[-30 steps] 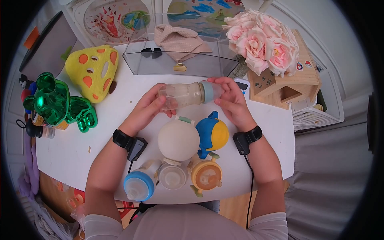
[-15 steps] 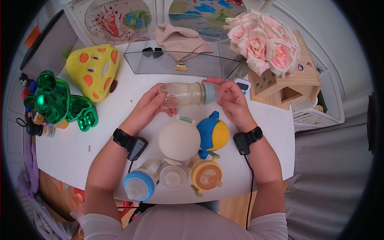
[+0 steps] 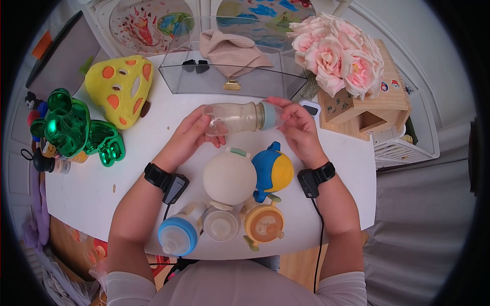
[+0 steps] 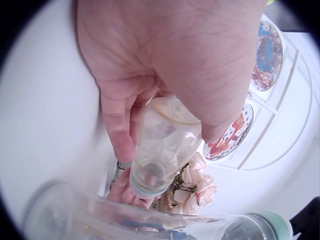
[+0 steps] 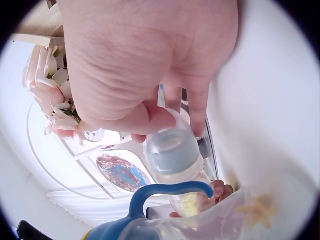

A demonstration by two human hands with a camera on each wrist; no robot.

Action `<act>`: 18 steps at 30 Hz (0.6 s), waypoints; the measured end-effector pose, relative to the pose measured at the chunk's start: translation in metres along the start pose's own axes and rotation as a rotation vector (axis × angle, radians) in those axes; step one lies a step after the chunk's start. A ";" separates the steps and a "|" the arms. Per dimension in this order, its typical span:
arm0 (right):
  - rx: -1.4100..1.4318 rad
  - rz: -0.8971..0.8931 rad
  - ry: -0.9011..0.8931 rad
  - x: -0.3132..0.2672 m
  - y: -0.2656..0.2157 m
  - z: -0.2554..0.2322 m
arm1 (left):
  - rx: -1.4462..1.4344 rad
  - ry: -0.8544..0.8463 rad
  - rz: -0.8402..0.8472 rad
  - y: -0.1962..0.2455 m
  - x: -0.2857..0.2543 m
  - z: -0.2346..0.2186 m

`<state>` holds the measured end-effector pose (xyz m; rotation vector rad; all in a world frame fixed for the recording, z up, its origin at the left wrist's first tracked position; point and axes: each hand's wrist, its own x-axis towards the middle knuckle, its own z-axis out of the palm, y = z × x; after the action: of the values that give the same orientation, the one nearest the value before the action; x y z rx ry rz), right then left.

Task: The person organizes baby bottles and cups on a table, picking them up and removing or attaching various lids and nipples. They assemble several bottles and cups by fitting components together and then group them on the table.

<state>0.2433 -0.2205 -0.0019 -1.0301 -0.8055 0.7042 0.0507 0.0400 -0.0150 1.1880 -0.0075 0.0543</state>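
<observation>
A clear baby bottle (image 3: 232,118) with a pale blue-green collar (image 3: 266,116) lies sideways between the two hands, over the table. My left hand (image 3: 190,133) grips its base end, thumb on the near side and fingers beneath. At the other end my right hand (image 3: 302,131) pinches the see-through cap (image 5: 172,137) with thumb and fingers. Just nearer to me stand a bottle with a cream domed top (image 3: 229,178) and a blue and yellow cup (image 3: 274,173).
By the front edge stand a blue-ringed bottle (image 3: 177,237), a clear container (image 3: 220,224) and an orange cup (image 3: 264,224). A clear box (image 3: 194,84) is at the back, with pink roses (image 3: 339,56) and a wooden house (image 3: 365,109) right. Left are a yellow plush (image 3: 120,92) and green figure (image 3: 69,127).
The bottle stays nearly in place, held by both hands. The right fingers have shifted slightly around the cap.
</observation>
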 end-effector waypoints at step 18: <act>0.076 -0.078 0.005 0.000 0.004 -0.008 | -0.033 0.049 -0.082 0.003 0.000 0.000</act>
<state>0.2490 -0.2229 -0.0084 -0.9272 -0.8046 0.6609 0.0503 0.0415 -0.0121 1.1525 0.0827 0.0115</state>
